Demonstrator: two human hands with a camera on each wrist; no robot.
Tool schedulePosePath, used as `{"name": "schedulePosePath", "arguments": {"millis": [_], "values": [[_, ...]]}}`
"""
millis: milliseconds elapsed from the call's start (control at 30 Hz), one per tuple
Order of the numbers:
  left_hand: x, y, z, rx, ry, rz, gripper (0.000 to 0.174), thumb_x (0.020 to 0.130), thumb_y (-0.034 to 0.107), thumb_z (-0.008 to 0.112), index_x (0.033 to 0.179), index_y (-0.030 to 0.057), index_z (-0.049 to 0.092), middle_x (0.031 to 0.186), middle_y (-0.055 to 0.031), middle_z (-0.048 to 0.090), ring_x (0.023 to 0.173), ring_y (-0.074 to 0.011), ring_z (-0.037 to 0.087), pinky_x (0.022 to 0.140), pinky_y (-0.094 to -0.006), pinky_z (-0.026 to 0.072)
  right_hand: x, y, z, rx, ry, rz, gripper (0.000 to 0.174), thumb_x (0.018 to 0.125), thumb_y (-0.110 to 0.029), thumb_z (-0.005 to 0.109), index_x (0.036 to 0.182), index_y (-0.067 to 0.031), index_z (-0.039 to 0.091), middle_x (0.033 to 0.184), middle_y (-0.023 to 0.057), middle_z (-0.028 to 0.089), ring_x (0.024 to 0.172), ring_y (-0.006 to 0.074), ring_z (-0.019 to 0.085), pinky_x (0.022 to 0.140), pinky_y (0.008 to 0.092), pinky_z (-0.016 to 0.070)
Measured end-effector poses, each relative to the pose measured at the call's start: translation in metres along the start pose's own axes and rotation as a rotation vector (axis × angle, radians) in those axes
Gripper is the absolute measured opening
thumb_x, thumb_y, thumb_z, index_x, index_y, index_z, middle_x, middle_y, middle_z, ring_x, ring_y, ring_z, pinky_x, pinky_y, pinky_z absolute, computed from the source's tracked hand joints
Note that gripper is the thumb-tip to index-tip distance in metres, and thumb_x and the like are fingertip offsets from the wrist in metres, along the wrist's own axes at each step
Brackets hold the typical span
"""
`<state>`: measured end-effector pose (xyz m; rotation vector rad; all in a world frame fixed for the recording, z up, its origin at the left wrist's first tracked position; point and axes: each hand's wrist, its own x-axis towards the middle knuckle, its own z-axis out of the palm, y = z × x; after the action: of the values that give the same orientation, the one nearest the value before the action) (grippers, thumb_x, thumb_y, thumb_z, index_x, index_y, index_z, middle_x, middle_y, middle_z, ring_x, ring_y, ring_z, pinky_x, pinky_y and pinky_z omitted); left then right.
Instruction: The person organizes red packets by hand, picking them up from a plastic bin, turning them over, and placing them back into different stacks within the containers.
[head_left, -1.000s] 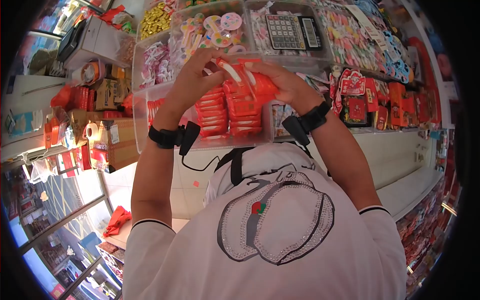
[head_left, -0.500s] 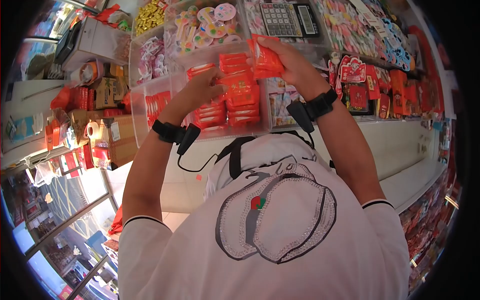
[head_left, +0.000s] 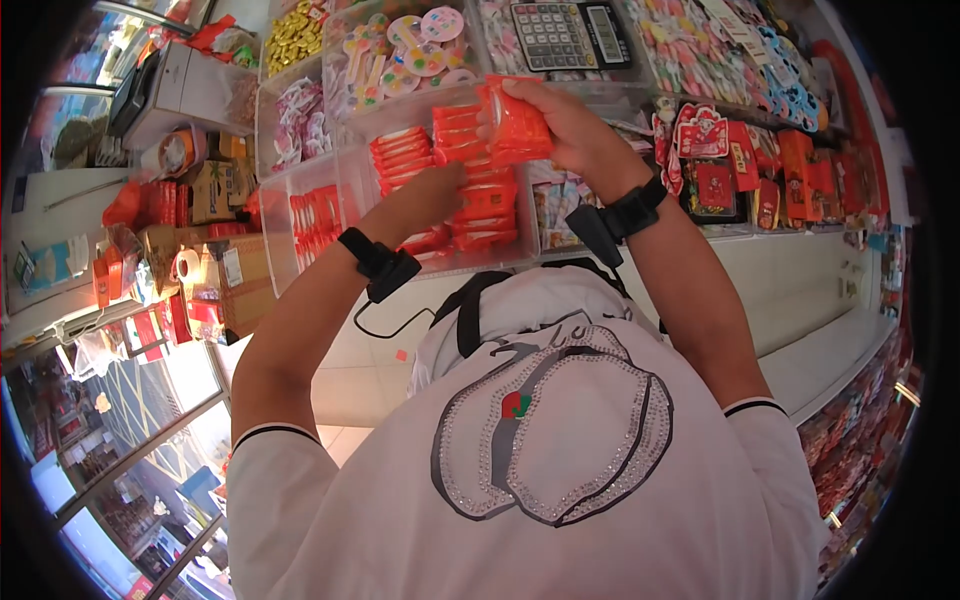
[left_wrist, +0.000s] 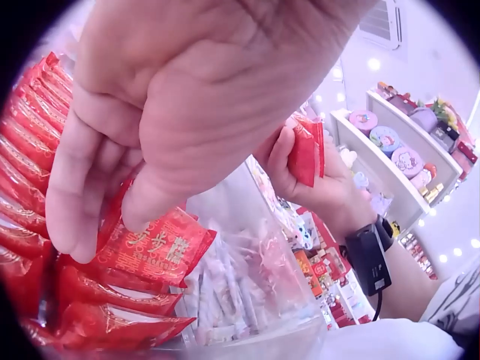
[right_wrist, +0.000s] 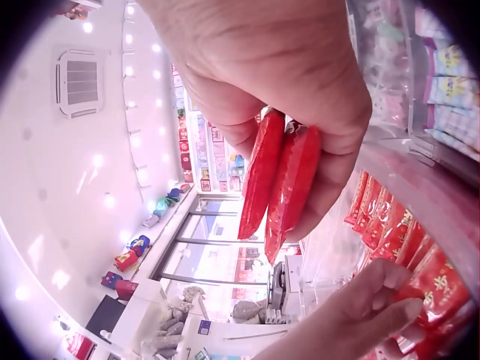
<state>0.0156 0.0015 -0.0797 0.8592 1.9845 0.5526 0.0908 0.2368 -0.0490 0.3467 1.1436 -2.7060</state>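
Note:
My right hand (head_left: 578, 130) grips red plastic packets (right_wrist: 292, 187) above the bin's right side; the right wrist view shows two side by side between thumb and fingers. My left hand (head_left: 425, 200) reaches down into the clear plastic bin (head_left: 276, 215), where similar packets stand in rows. In the left wrist view, its thumb and fingers (left_wrist: 75, 225) pinch the edge of a red packet (left_wrist: 161, 247) with gold characters, which lies on top of a stack. More packets (left_wrist: 26, 150) fill the row on the left.
Behind the bin are a tub of gold-wrapped sweets (head_left: 292, 40), a tub of colourful round-topped pieces (head_left: 405, 50) and a calculator (head_left: 570, 37). Red decorations (head_left: 715, 185) lie to the right. Cardboard boxes (head_left: 245, 285) stand on the left.
Both hands were together at packets over the bin; they have since separated. The right hand carried its packets right, then slightly back left. The left hand has lowered onto the stack.

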Motion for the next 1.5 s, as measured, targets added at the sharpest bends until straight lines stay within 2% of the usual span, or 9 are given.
{"name": "schedulePosePath", "arguments": {"millis": [100,200,400,600,700,900,1000,1300,1500], "values": [[0.009,-0.017,0.009,0.373,0.144,0.199,0.033,0.091,0.015,0.068,0.114,-0.0015,0.051,0.101,-0.0243,0.068,0.09,-0.0414,0.069,0.074,-0.0458,0.0556,-0.001,0.0,0.001,0.011,0.003,0.014,0.043,0.101,-0.027,0.061,0.132,0.0019,0.054,0.112,0.0192,0.07,0.101,0.031,0.073,0.088,0.0431,0.0607],[0.008,-0.018,0.012,0.387,0.166,0.217,0.038,0.088,0.018,0.071,0.112,-0.0019,0.049,0.099,-0.0271,0.067,0.093,-0.0454,0.067,0.079,-0.0493,0.0536,0.0,0.001,0.001,0.012,-0.003,0.023,0.042,0.102,-0.027,0.059,0.132,0.0023,0.054,0.112,0.0188,0.069,0.102,0.0315,0.072,0.09,0.0443,0.0599],[-0.003,0.004,0.011,0.547,0.201,0.115,0.048,0.088,0.021,0.073,0.115,-0.0043,0.044,0.086,-0.0239,0.068,0.084,-0.0435,0.069,0.07,-0.0492,0.0549,0.001,0.004,-0.001,0.002,-0.015,0.012,0.038,0.103,-0.022,0.055,0.131,0.0033,0.054,0.115,0.0187,0.068,0.103,0.0321,0.071,0.091,0.0453,0.0593],[-0.01,0.0,-0.003,0.57,0.404,0.238,0.037,0.09,0.019,0.07,0.114,-0.0002,0.049,0.079,-0.0204,0.067,0.08,-0.042,0.069,0.069,-0.0466,0.0555,-0.002,0.002,0.004,0.011,0.001,0.011,0.034,0.103,-0.018,0.054,0.131,0.0016,0.054,0.118,0.0162,0.066,0.107,0.0284,0.069,0.092,0.0447,0.0594],[-0.021,0.027,-0.031,0.267,0.469,0.15,0.035,0.09,0.015,0.069,0.12,0.0045,0.054,0.098,-0.0209,0.069,0.089,-0.0372,0.069,0.075,-0.0457,0.0554,-0.002,0.004,0.003,0.015,-0.011,0.02,0.034,0.104,-0.02,0.054,0.131,0.0007,0.054,0.119,0.0152,0.066,0.108,0.026,0.069,0.092,0.0435,0.0595],[-0.042,0.06,-0.043,0.152,0.569,0.59,0.059,0.087,0.013,0.075,0.142,0.015,0.052,0.149,-0.017,0.046,0.135,-0.0326,0.049,0.108,-0.0445,0.0448,0.0,0.01,0.013,-0.021,0.04,0.111,0.035,0.105,-0.026,0.054,0.13,-0.0009,0.056,0.118,0.0133,0.067,0.103,0.0225,0.07,0.088,0.0405,0.0613],[-0.049,0.064,-0.048,0.165,0.511,0.577,0.063,0.087,0.017,0.076,0.144,0.0146,0.051,0.147,-0.0176,0.048,0.141,-0.0338,0.043,0.115,-0.0427,0.0384,0.001,0.013,0.017,-0.063,-0.018,0.144,0.037,0.106,-0.029,0.054,0.13,-0.0017,0.056,0.117,0.0124,0.068,0.101,0.0211,0.07,0.085,0.0385,0.0622],[-0.051,0.052,-0.053,0.023,0.28,0.416,0.057,0.092,0.024,0.072,0.143,0.0097,0.051,0.143,-0.0136,0.051,0.134,-0.0286,0.049,0.109,-0.0379,0.042,-0.002,0.015,0.029,-0.115,-0.115,0.262,0.043,0.107,-0.04,0.05,0.131,-0.0046,0.057,0.114,0.0115,0.069,0.097,0.0191,0.071,0.082,0.0352,0.062],[-0.053,0.05,-0.052,0.012,0.337,0.586,0.05,0.094,0.021,0.068,0.14,0.0098,0.055,0.141,-0.0107,0.055,0.132,-0.024,0.052,0.106,-0.0378,0.0438,-0.007,0.014,0.032,-0.132,-0.115,0.273,0.05,0.106,-0.047,0.05,0.132,-0.0049,0.057,0.115,0.0114,0.069,0.094,0.0182,0.072,0.082,0.0338,0.0617]]}}
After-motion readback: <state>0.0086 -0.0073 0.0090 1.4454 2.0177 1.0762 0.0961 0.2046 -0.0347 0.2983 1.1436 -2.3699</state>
